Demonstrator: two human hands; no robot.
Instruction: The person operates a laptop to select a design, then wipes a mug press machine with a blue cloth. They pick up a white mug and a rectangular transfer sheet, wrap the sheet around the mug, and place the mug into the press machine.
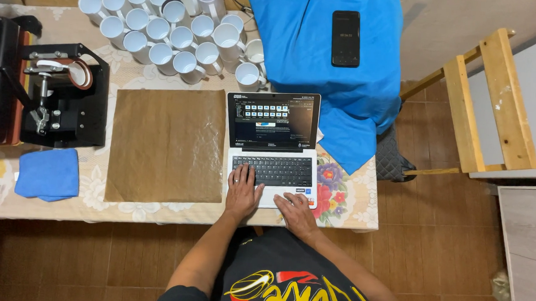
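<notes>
At far left stands a black mug press [63, 94], then a brown sheet [165, 144] with white mugs [176, 33] clustered beyond it. The left hand [243, 194] lies flat and open on the laptop [272, 147] keyboard's left edge, the right hand [294, 210] open on the palm rest, neither gripping anything. Right of the laptop, a blue cloth [322, 55] carries a black phone [346, 38].

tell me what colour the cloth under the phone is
Bright blue cloth, seen in the head view.

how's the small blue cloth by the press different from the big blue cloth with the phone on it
The small blue cloth is folded into a neat square; the big blue cloth is spread loosely and hangs over the table's edge. The small blue cloth has nothing on it; the big blue cloth carries a black phone. The small one looks paler, the big one brighter. Both are plain blue fabric.
</notes>
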